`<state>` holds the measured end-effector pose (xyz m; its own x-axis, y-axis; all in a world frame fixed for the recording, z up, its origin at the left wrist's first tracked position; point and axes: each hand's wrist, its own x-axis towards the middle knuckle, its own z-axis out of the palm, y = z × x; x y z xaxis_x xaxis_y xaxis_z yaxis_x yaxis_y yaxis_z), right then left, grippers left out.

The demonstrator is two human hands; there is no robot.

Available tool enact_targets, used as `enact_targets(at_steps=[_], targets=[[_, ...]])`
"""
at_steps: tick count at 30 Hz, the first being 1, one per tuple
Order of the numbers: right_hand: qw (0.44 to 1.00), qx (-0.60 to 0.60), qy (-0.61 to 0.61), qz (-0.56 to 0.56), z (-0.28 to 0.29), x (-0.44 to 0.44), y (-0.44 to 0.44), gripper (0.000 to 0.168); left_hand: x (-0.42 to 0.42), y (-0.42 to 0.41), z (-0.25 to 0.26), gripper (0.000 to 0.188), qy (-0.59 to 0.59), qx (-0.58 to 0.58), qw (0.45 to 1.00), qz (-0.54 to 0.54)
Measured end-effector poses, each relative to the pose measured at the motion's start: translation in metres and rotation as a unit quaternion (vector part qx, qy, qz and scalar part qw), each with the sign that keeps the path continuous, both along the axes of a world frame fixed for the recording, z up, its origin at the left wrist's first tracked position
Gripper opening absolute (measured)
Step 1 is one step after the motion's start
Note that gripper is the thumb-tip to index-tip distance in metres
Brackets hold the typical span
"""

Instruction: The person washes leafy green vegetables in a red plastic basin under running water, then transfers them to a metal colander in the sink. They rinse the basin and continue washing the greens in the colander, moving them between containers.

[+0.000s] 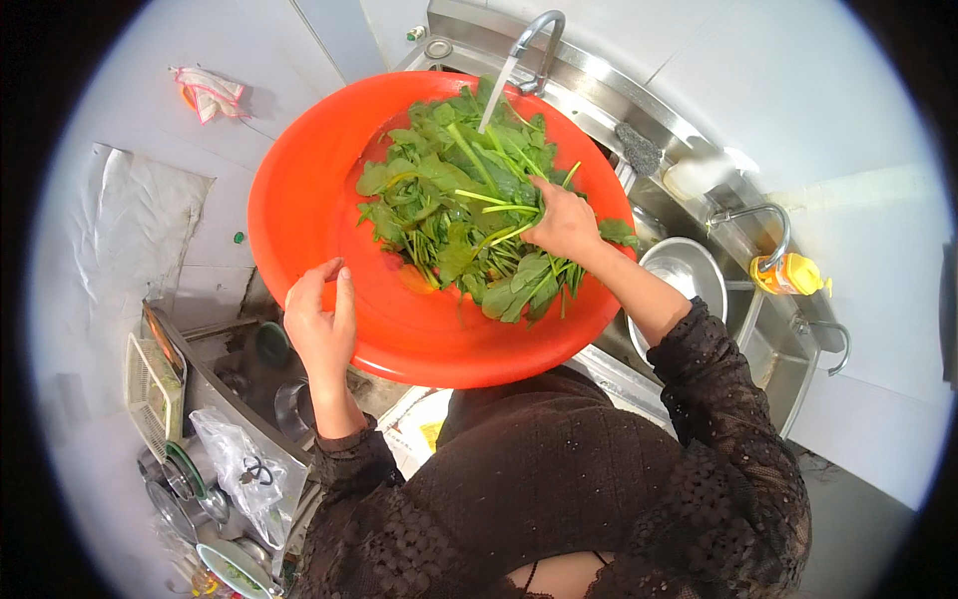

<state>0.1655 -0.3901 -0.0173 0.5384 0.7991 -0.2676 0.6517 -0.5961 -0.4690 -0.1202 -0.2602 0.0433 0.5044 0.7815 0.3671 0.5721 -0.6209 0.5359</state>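
A large orange-red plastic basin (299,202) rests over the sink in front of me. Inside it lies a heap of leafy greens (449,172) with long pale stems. From the curved metal faucet (554,37) a stream of water runs onto the leaves. My right hand (561,221) grips some of the stems at the heap's right side, its fingertips partly hidden among them. At the basin's near left rim is my left hand (323,318), thumb and fingers apart and holding nothing; whether it touches the rim cannot be told.
A metal bowl (700,262) sits in the sink to the right, near a second faucet (782,224) and a yellow-capped bottle (789,275). A grey scouring pad (638,148) lies on the ledge. At lower left are a plastic basket (146,389), a clear bag (239,464) and several pans.
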Motion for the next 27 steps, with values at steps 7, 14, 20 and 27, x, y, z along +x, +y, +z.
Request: enact_targets(at_steps=[7, 14, 20, 27], targets=[[0.995, -0.084, 0.054, -0.022, -0.072, 0.068, -0.002, 0.113, 0.0, -0.002, -0.002, 0.016, 0.039, 0.025, 0.999, -0.005], [0.993, 0.013, 0.091, -0.068, -0.103, 0.127, 0.075, 0.103, -0.006, -0.002, 0.005, 0.015, 0.06, 0.024, 0.998, -0.008], [0.983, 0.114, 0.132, -0.051, -0.173, 0.202, 0.128, 0.079, 0.004, 0.003, 0.003, 0.011, 0.045, -0.007, 0.999, -0.024], [0.949, -0.064, 0.307, 0.016, -0.216, 0.144, 0.144, 0.097, 0.007, 0.006, 0.002, 0.009, 0.044, -0.024, 0.998, -0.025]])
